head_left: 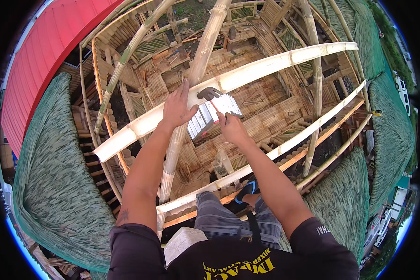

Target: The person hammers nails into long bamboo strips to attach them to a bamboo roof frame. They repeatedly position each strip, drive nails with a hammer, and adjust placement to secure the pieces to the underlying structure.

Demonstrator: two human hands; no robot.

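Observation:
My left hand (176,108) lies flat on a long pale split-bamboo beam (275,63) that curves across the frame, fingers pointing up and thumb spread. My right hand (232,128) is closed around the handle of a hammer with a dark head (209,93). The head sits at the beam's lower edge, just right of my left hand. A pale grey slatted object (205,119) shows under both hands; I cannot tell what it is. A thick round bamboo pole (209,37) crosses under the beam by my left hand.
I stand high on a bamboo frame, with a woven bamboo floor (261,105) far below. A thinner split strip (289,144) runs in front of my legs and blue-sandalled foot (247,189). Green thatch (56,186) flanks both sides, and a red roof (46,51) lies to the left.

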